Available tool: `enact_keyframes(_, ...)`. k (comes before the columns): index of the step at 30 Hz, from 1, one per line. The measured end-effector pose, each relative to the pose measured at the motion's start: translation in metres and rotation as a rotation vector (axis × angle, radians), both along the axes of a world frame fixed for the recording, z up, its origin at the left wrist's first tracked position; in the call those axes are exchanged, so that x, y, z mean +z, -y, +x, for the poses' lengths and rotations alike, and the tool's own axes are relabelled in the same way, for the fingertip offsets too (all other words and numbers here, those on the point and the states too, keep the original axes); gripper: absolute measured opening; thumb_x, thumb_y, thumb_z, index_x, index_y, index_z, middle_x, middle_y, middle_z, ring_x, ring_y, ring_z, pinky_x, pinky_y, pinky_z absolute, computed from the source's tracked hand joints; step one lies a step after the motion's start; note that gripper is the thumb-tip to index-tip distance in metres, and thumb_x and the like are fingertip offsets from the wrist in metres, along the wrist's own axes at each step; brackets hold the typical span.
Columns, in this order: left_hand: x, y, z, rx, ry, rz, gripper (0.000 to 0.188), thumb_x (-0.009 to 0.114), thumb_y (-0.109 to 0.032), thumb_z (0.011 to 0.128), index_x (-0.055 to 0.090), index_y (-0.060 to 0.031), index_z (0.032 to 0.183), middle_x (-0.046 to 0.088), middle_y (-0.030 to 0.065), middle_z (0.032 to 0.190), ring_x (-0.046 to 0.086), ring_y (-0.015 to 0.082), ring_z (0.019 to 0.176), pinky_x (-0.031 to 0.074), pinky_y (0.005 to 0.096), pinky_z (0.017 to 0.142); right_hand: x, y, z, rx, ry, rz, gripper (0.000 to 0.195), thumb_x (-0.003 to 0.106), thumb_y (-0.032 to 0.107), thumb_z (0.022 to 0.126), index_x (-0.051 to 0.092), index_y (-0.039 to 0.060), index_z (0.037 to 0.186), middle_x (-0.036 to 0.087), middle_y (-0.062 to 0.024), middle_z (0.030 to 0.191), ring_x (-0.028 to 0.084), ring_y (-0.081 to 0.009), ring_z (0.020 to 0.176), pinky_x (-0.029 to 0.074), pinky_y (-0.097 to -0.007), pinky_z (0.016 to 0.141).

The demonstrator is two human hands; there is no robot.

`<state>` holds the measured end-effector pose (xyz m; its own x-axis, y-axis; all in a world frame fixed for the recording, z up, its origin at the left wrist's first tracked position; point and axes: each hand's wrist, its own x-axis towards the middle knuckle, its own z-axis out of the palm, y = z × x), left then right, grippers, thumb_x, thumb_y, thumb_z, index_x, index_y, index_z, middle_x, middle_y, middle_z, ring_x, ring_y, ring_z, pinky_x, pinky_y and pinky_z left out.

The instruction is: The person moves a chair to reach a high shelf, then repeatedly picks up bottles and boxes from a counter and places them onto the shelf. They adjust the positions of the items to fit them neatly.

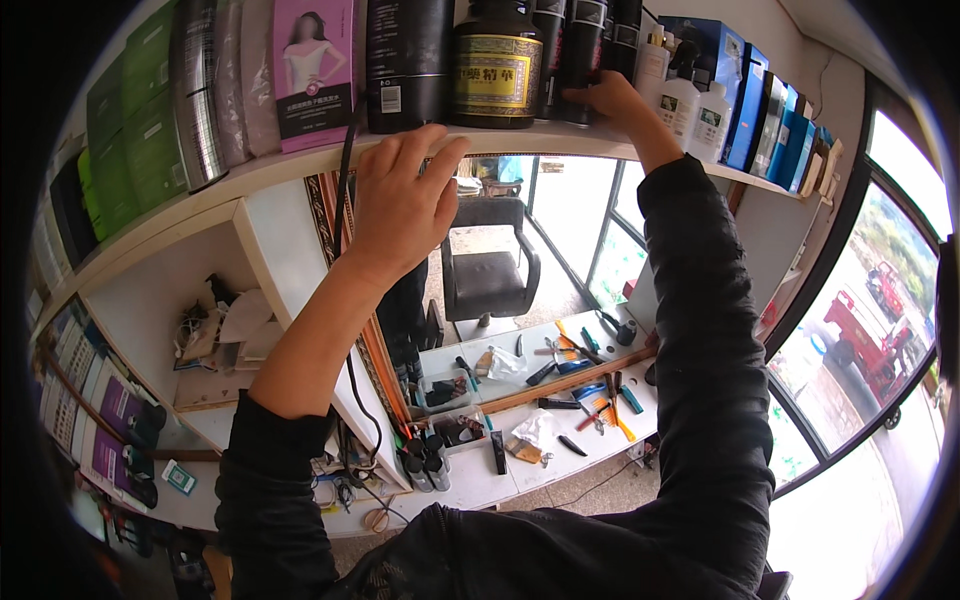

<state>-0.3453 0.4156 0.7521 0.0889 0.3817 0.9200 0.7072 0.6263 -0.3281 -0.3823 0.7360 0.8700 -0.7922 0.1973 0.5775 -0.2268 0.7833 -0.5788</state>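
My left hand (409, 191) is raised to the front edge of a high white shelf (510, 141), fingers apart and holding nothing. Right above its fingertips stands a black cylindrical container (410, 67), beside a dark jar (499, 75) with a yellow label. Farther right, my right hand (619, 105) grips the lower part of a black can (583, 52). Its thumb lies across the can's front, while the other fingers are partly hidden. Another black can (550, 45) is close by on the left. White bottles (679, 101) stand just right of my right hand.
A pink box (315, 75) and green boxes (142, 112) fill the shelf's left; blue boxes (742, 105) line its right. A black cable (345, 180) hangs past the shelf edge. Below, a mirror (585, 247) backs a white counter (487, 480) with combs (616, 409) and a clear bin (457, 429).
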Motion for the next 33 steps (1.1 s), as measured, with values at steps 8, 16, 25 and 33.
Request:
enact_keyframes(8,0.001,-0.008,-0.006,-0.002,-0.044,0.016,0.045,0.066,-0.012,0.077,0.059,-0.0168,0.121,0.052,0.0047,0.121,0.048,0.0263,0.106,0.036,0.0408,0.090,0.004,0.003,0.000,-0.049,-0.033,-0.078,0.042,0.082,0.021,0.074,0.063,-0.0099,0.094,0.065,-0.0187,0.085,0.065,-0.0271,0.072,0.053,-0.0413,0.061)
enact_keyframes(16,-0.005,0.001,-0.019,0.033,-0.133,-0.010,0.047,0.066,-0.012,0.077,0.059,-0.0197,0.123,0.052,0.0046,0.125,0.048,0.0265,0.110,0.039,0.0410,0.092,-0.022,-0.030,-0.017,-0.044,-0.510,0.347,0.030,0.071,0.031,0.085,0.067,0.0053,0.102,0.066,-0.0108,0.079,0.061,-0.0190,0.067,0.049,-0.0321,0.059)
enact_keyframes(25,-0.109,0.029,-0.004,-0.275,-0.027,-0.134,0.035,0.067,-0.008,0.079,0.060,-0.0093,0.113,0.053,0.0119,0.124,0.050,0.0275,0.116,0.040,0.0426,0.096,-0.284,0.130,0.129,0.564,-0.329,0.373,0.025,0.063,-0.006,0.078,0.063,0.0033,0.102,0.068,-0.0108,0.096,0.068,-0.0244,0.073,0.053,-0.0326,0.065)
enact_keyframes(33,-0.217,0.091,0.058,-0.153,0.485,-0.207,0.043,0.067,0.002,0.071,0.066,-0.0082,0.112,0.056,0.0120,0.128,0.055,0.0261,0.115,0.044,0.0406,0.097,-0.626,0.178,0.032,0.721,0.559,0.420,0.043,0.064,0.016,0.079,0.055,0.0126,0.120,0.060,-0.0173,0.100,0.061,-0.0369,0.096,0.050,-0.0468,0.080)
